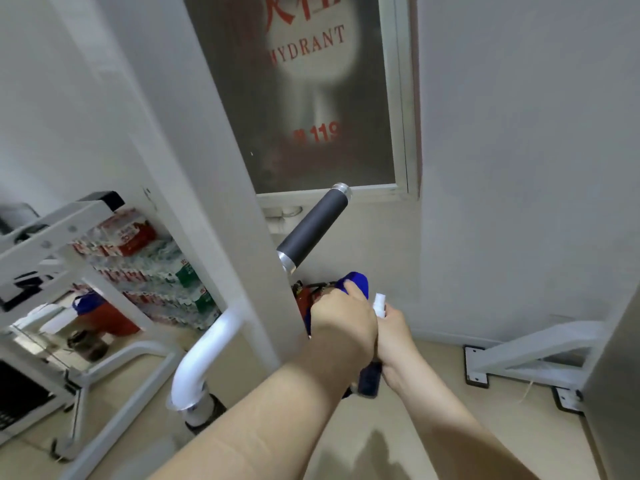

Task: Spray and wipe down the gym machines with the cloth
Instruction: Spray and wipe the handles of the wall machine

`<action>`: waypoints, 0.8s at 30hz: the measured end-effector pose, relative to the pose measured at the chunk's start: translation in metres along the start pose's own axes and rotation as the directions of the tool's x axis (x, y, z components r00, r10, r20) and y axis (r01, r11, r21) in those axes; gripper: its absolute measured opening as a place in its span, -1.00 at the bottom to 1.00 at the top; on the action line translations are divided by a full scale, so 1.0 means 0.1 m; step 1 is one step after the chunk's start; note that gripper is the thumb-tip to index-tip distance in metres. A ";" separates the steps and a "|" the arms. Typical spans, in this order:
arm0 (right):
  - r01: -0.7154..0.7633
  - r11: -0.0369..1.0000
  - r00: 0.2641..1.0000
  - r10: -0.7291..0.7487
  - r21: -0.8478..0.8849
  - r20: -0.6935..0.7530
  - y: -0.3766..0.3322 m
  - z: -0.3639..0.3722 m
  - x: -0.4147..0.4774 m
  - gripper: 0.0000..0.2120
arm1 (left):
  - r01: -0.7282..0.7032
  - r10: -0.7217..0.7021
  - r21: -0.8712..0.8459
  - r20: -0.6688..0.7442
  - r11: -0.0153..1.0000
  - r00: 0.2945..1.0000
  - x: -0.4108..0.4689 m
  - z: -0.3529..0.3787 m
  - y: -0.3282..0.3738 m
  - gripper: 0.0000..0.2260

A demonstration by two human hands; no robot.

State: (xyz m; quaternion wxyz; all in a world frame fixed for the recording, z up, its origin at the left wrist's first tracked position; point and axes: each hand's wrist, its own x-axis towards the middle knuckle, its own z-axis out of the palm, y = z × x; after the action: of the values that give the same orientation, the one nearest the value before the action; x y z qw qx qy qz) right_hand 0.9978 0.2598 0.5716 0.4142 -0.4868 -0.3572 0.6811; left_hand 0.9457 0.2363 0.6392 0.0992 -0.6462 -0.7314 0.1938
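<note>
Head view: left hand (341, 318) with fingers closed on a blue cloth (356, 282), pressed just below the machine's black foam handle grip (313, 227). Right hand (394, 336), touching the left, grips a white-nozzled spray bottle (379, 304).

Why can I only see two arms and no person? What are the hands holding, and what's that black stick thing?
The camera sits on the person's head and looks down, so you see only their arms, like your own when you look down. The left hand is gripping a blue cloth. The right hand holds a small spray bottle with a white top. The black stick is the handle of a gym machine, with shiny metal ends, sticking out beside a big white post. The cloth is just below the handle, not touching it. Behind, on the wall, is a fire hydrant cabinet with red writing. On the left are stacked packs of water bottles.
</note>
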 end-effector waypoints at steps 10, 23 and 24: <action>0.284 0.865 0.949 -0.315 -0.413 -0.006 -0.57 -0.27 -0.20 -0.54 | -0.227 0.162 -0.272 -0.242 0.935 0.957 -0.27 -0.14 -0.27 -0.87; 0.182 0.982 0.946 -0.161 -0.049 0.280 -1.12 -0.18 -0.80 -0.50 | -0.127 -0.114 -0.402 -0.523 0.907 0.845 -1.11 -0.19 -0.44 -0.78; 0.176 0.984 0.947 -0.158 -0.039 0.279 -1.12 -0.13 -0.80 -0.51 | -0.119 -0.133 -0.399 -0.549 0.909 0.825 -1.16 -0.22 -0.48 -0.78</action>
State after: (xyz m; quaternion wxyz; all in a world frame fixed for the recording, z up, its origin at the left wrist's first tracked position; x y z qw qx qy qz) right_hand 1.0496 0.2326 0.6973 0.4014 -0.3685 -0.4724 0.6928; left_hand 0.9276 0.1214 0.6909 0.1716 -0.6774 -0.6956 -0.1669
